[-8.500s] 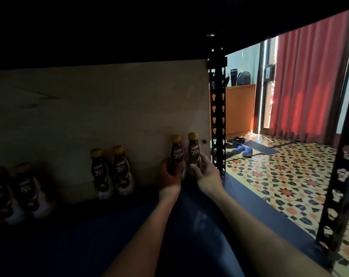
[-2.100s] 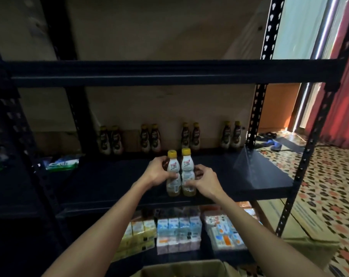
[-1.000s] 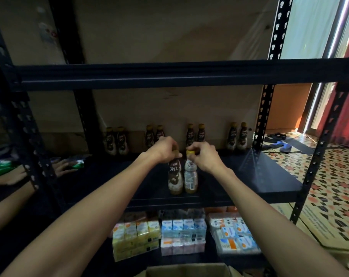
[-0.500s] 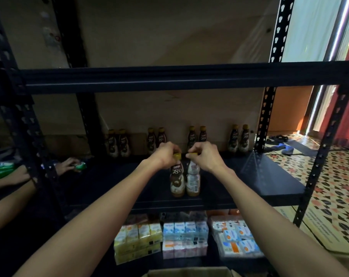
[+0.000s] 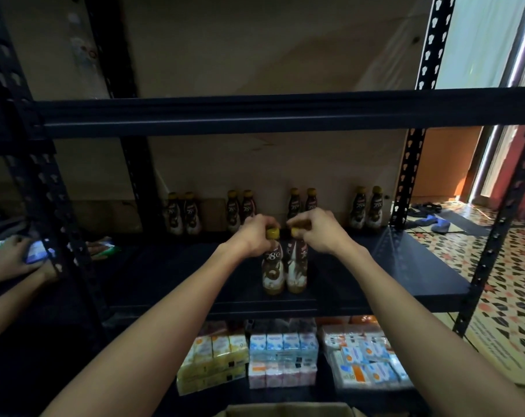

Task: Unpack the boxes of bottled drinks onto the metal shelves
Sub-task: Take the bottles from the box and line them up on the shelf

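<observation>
two bottles stand close side by side near the front edge of the metal shelf (image 5: 405, 275), just toward 6 o'clock from the middle of the view. the left hand (image 5: 255, 233) is curled round the yellow cap of the left bottle (image 5: 272, 272). the right hand (image 5: 318, 230) pinches the cap of the right bottle (image 5: 297, 272) with bent fingers. both bottles stand straight up.

toward 12 o'clock from them, a back row of bottles (image 5: 234, 212) stands in four pairs by the wall. at 6 o'clock the top of a box (image 5: 285, 410) peeks in.

the bottles look full, so i think they are a bit heavy for their size. they look like smooth hard plastic and may be slippery. held only by the cap, a bottle could swing or slip. a hold round the narrow middle seems safer. they are tall and thin, so a bump could tip them over.
</observation>
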A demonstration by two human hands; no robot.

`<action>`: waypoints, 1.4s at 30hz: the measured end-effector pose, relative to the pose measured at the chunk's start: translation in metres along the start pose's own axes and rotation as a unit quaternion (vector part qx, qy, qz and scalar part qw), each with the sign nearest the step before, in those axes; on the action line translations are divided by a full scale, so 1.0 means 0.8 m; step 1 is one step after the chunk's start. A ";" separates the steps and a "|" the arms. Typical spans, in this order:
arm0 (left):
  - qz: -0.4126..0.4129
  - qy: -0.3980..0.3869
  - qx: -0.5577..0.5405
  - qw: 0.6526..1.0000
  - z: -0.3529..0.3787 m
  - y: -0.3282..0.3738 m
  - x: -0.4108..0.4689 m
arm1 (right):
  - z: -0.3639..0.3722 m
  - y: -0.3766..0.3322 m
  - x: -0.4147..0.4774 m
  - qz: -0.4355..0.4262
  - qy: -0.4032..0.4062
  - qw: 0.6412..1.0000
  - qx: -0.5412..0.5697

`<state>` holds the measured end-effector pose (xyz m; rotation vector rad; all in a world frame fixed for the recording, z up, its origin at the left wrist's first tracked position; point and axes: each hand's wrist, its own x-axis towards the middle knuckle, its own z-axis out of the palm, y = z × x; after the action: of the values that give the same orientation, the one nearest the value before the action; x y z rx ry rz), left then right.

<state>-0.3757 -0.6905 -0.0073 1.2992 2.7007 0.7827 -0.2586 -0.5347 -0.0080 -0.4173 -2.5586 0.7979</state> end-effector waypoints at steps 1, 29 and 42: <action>0.000 0.001 -0.001 1.000 0.000 0.000 0.001 | -0.001 -0.001 -0.001 0.001 -0.012 1.000 -0.004; -0.085 0.102 -0.271 0.954 0.115 -0.047 -0.040 | 0.094 0.062 -0.070 0.093 0.041 0.964 0.246; -0.071 0.189 -0.306 0.930 0.081 -0.168 -0.038 | 0.218 -0.011 -0.007 0.087 0.096 0.958 0.256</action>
<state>-0.4367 -0.7556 -0.1310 0.8593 2.4084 1.8175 -0.3384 -0.6251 -0.1343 -0.5216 -2.0537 1.3640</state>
